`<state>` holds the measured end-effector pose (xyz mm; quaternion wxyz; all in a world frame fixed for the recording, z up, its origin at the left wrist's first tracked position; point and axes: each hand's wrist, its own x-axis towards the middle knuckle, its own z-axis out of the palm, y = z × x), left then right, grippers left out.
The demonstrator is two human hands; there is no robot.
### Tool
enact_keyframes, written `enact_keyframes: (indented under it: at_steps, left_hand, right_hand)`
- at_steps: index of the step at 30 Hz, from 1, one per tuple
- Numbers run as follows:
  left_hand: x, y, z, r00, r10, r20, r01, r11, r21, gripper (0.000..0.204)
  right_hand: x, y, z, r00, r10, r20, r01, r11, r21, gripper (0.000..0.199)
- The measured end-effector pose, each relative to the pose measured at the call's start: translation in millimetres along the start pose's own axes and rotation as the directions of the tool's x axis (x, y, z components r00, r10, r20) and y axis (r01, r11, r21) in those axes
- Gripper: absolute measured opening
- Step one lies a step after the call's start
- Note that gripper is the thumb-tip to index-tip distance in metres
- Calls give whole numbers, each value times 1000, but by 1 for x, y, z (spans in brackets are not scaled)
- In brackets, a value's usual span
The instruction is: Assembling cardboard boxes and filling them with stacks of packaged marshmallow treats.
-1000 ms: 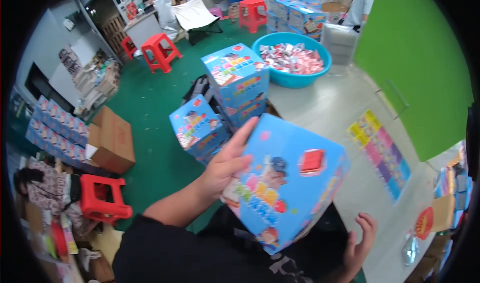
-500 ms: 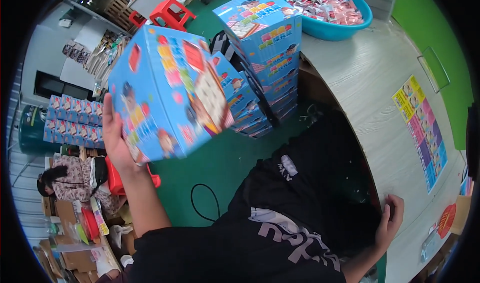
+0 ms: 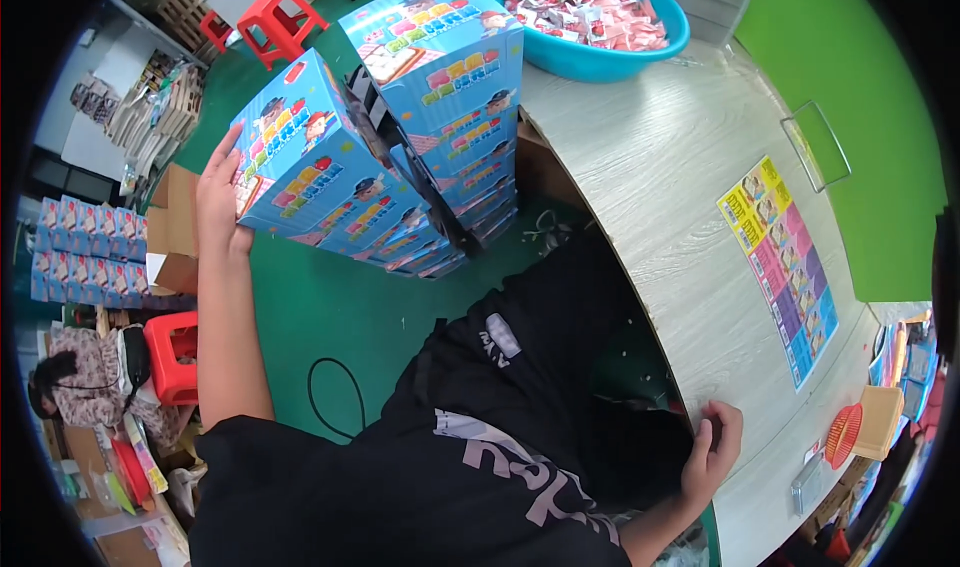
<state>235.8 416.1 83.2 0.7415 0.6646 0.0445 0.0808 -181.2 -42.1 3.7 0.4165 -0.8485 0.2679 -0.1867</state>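
My left hand (image 3: pixel 218 192) grips the left side of a blue printed cardboard box (image 3: pixel 300 132), thumb at the near edge and fingers toward its top. The box sits on top of a stack of like boxes (image 3: pixel 385 229). Beside it on the right rises a taller stack, topped by another blue box (image 3: pixel 430 27); a dark strap-like thing (image 3: pixel 405 152) lies between the stacks. My right hand (image 3: pixel 712 452) rests at the table's edge, holding nothing, its fingers loosely curled and the thumb apart.
The pale wooden table (image 3: pixel 610 147) curves along my right, with a blue basin (image 3: pixel 590 62) of small packets, a colourful printed sheet (image 3: pixel 785 267) and a red basket (image 3: pixel 843 435). Red stools (image 3: pixel 275 27) stand behind. Another person (image 3: pixel 90 377) is at the left, near more stacked boxes (image 3: pixel 90 252).
My left hand has brought the box down from the air onto the left stack. The view has shifted, with the table and stacks appearing farther left. My right hand stays at the table's edge.
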Motion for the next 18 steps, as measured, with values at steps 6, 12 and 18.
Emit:
enact_keyframes:
  at_steps: [6,12,18]
  left_hand:
    - [2,-4,-4,996,84,32,-87,991,104,39]
    - [7,8,-22,987,142,78,-162,864,477,39]
    - [10,15,-33,897,263,355,-437,410,800,40]
  right_hand:
    - [4,-1,1,1000,-8,-10,8,1000,-8,22]
    - [1,-1,-1,999,-47,1,47,997,-65,22]
    - [-8,4,-2,998,-48,31,49,997,-55,21]
